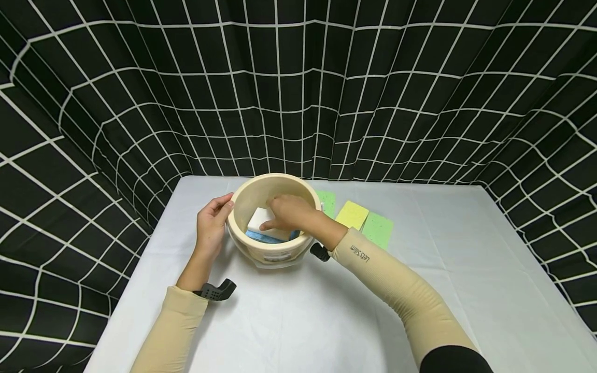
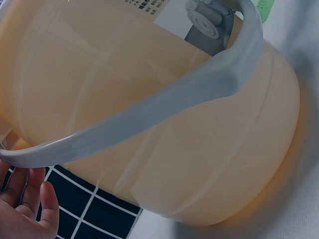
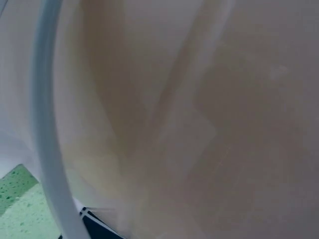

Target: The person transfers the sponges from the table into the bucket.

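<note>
A cream plastic bucket [image 1: 275, 248] stands upright at the middle of the table. My left hand [image 1: 213, 220] holds its left rim, thumb and fingertips right at the edge. In the left wrist view, the fingers [image 2: 49, 204] show beneath the bucket's pale handle [image 2: 149, 117]. My right hand [image 1: 290, 212] reaches down inside the bucket, its thumb over a white sponge-like block [image 1: 261, 218] that lies above a blue piece [image 1: 263, 237]. Its other fingertips are hidden, so I cannot tell whether they grip anything. The right wrist view is filled by the bucket's wall [image 3: 199, 124], without the hand.
Right of the bucket lie flat sponge cloths: a yellow one [image 1: 352, 214], a green one [image 1: 378, 229] and another green one [image 1: 327, 202] partly behind the rim. A white cloth covers the table [image 1: 448, 290]. Black gridded curtains [image 1: 298, 93] hang behind and at both sides.
</note>
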A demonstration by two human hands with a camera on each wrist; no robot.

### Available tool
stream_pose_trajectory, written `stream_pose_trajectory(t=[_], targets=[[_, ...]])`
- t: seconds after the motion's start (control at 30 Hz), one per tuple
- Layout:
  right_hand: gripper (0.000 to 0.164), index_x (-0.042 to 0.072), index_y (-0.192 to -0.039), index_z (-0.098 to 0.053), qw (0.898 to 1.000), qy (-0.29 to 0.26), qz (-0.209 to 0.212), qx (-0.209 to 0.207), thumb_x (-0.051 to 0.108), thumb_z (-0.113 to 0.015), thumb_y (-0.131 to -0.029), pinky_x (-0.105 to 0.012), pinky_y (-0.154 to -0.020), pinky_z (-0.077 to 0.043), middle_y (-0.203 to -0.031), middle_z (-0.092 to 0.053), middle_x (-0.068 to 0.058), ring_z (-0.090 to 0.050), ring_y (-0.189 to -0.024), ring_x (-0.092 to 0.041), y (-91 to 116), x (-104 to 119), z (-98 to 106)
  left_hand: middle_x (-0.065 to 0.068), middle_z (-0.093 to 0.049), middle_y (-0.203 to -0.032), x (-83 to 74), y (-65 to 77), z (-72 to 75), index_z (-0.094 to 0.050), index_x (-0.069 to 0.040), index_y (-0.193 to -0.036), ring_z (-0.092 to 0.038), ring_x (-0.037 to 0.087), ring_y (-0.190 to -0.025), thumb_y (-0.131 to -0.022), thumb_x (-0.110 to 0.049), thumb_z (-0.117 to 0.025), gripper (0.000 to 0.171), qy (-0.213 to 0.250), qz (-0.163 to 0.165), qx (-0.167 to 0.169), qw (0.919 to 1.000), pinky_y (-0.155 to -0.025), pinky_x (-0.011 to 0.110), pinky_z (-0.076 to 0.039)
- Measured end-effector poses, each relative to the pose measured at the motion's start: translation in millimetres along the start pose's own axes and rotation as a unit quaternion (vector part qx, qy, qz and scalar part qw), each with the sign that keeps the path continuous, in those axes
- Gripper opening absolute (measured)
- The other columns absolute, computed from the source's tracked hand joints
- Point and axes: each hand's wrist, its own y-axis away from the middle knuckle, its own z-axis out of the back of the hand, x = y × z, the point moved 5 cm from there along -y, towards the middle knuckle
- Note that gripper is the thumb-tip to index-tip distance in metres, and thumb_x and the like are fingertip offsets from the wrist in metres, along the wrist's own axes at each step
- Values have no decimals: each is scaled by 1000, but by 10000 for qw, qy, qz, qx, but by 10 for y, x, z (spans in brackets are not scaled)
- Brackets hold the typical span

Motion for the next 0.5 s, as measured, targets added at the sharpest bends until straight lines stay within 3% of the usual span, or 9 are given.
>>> stream_pose_trajectory(t=[0.23, 0.43, 0.5], targets=[[50, 11, -126, -62, 9976, -48, 624, -283, 46, -65, -90, -38, -92, -56, -115, -66, -5, -65, -100, -22, 82, -3, 129, 16, -59, -130, 17, -9, -4, -58, 8, -126, -62, -1, -100, -96, -5, -57, 33, -87, 45, 79, 9999, -89, 11, -55], [44, 7, -123, -64, 9912, -256, 1158, -582, 38, -67, -91, -36, -96, -52, -113, -65, -9, -62, -104, -22, 219, -24, 284, 16, -58, -130, 11, -3, 9, -58, 8, -125, -62, 0, -101, -96, -5, -57, 32, -95, 46, 14, 9999, -90, 11, -54], [44, 7, -123, -65, 9906, -391, 1160, -609, 38, -66, -92, -36, -99, -52, -116, -64, -9, -61, -108, -23, 272, -65, 317, 16, -58, -130, 19, -3, 2, -58, 7, -126, -62, 0, -101, -96, -5, -57, 32, -69, 62, 29, 10000, -90, 11, -54]])
